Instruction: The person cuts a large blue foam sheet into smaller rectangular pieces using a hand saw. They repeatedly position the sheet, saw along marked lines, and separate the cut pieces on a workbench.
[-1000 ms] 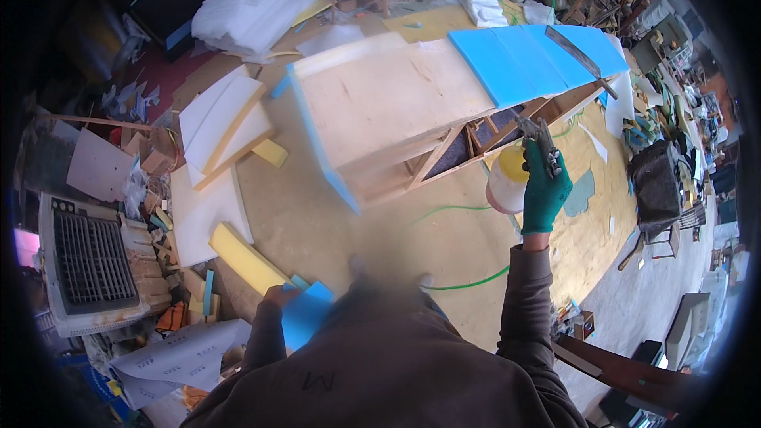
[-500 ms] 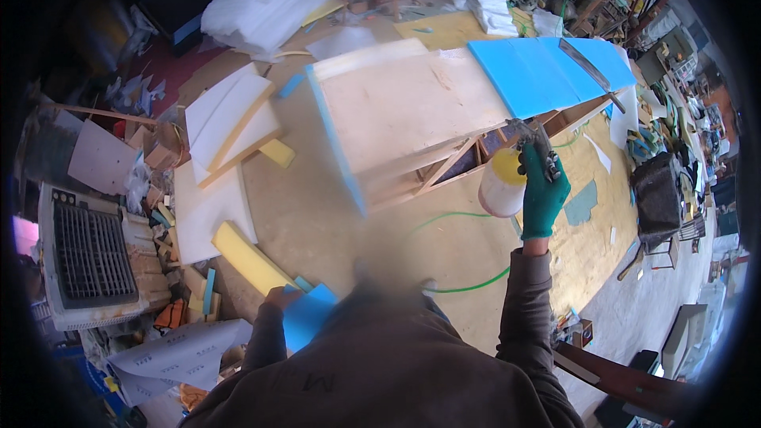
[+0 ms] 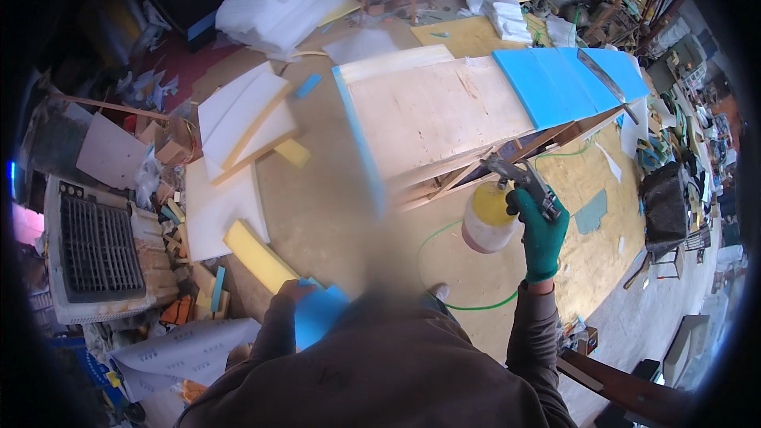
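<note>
Head view: your green-gloved right hand (image 3: 544,236) is wrapped round one spray gun (image 3: 525,181), its front end reaching up and left of your fingers. One yellow-and-white cup (image 3: 488,222) hangs beneath the gun, left of the glove. Your bare left hand (image 3: 296,290) grasps one blue foam piece (image 3: 319,317), just to its right. One wooden frame (image 3: 436,111) lies beyond both hands.

Beside the right edge of the brown floor sheeting (image 3: 602,261), a black bag (image 3: 664,200) is set. Beyond the left edge, a slatted-grille appliance (image 3: 101,246) is stood; at the far edge, white wrapping sheets (image 3: 285,8) are heaped.
</note>
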Demonstrator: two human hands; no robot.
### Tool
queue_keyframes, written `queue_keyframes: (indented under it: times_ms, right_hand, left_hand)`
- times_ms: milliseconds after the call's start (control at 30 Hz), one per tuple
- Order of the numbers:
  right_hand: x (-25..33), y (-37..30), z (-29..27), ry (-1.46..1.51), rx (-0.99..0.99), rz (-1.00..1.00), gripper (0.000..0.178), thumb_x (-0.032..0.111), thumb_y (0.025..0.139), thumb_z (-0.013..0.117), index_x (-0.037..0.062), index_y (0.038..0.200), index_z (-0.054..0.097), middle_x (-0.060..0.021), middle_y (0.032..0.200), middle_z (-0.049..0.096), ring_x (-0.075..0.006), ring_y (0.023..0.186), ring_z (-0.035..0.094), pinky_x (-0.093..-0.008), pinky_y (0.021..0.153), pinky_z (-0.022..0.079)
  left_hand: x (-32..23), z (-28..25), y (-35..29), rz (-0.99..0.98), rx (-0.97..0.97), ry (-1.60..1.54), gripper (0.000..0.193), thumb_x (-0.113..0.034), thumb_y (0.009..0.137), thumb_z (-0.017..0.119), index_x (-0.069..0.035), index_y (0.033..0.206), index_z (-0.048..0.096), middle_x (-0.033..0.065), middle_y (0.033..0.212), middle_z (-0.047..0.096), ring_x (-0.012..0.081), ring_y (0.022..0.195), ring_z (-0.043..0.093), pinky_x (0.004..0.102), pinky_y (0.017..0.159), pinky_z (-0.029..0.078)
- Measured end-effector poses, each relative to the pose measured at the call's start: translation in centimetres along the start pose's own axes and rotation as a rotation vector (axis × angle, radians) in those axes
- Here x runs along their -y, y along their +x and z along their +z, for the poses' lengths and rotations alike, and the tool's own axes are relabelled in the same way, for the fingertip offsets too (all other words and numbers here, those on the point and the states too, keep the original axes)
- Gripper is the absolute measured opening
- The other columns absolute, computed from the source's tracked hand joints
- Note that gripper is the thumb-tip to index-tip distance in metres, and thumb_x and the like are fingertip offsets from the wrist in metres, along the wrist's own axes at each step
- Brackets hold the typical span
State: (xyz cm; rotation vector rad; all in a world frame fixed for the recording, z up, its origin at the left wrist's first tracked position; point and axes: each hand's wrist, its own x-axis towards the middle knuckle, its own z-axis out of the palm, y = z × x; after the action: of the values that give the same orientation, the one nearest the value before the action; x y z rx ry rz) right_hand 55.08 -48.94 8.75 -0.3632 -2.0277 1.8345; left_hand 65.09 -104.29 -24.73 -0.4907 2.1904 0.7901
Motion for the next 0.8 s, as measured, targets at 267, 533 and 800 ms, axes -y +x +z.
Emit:
queue_keyframes:
  times_ms: [267, 533, 800]
  right_hand:
    - [-1.6, -1.0, -2.8, -0.183, -0.351, -0.114, 0.027, 0.013, 0.104, 0.076, -0.0019, 0.126, 0.082, -0.002, 0.092, 0.078, -0.0095, 0.08, 0.07, -0.026, 0.07, 0.05]
    - [-0.1, -5.5, -4.2, -0.088, -0.112, 0.091, 0.048, 0.004, 0.101, 0.067, -0.0068, 0.148, 0.067, -0.0059, 0.098, 0.078, -0.0116, 0.083, 0.071, -0.024, 0.073, 0.053]
    - [0.7, -6.8, -6.2, -0.114, -0.183, 0.086, 0.045, 0.01, 0.099, 0.07, -0.0049, 0.142, 0.072, -0.0061, 0.096, 0.079, -0.012, 0.081, 0.073, -0.022, 0.067, 0.051]
  left_hand:
    - [1.4, 0.2, 3.6, 0.029, -0.01, 0.033, 0.076, -0.056, 0.085, 0.089, 0.008, 0.125, 0.076, 0.0227, 0.12, 0.081, 0.0333, 0.111, 0.078, 0.046, 0.093, 0.061]
    - [0.0, -1.2, 4.7, 0.057, 0.08, 0.035, 0.08, -0.064, 0.085, 0.086, 0.005, 0.124, 0.077, 0.0213, 0.116, 0.081, 0.0347, 0.106, 0.079, 0.0457, 0.093, 0.061]
    - [0.1, 1.2, 8.9, 0.144, 0.044, 0.092, 0.081, -0.063, 0.083, 0.088, 0.007, 0.122, 0.077, 0.0223, 0.113, 0.081, 0.0335, 0.105, 0.078, 0.0461, 0.093, 0.06]
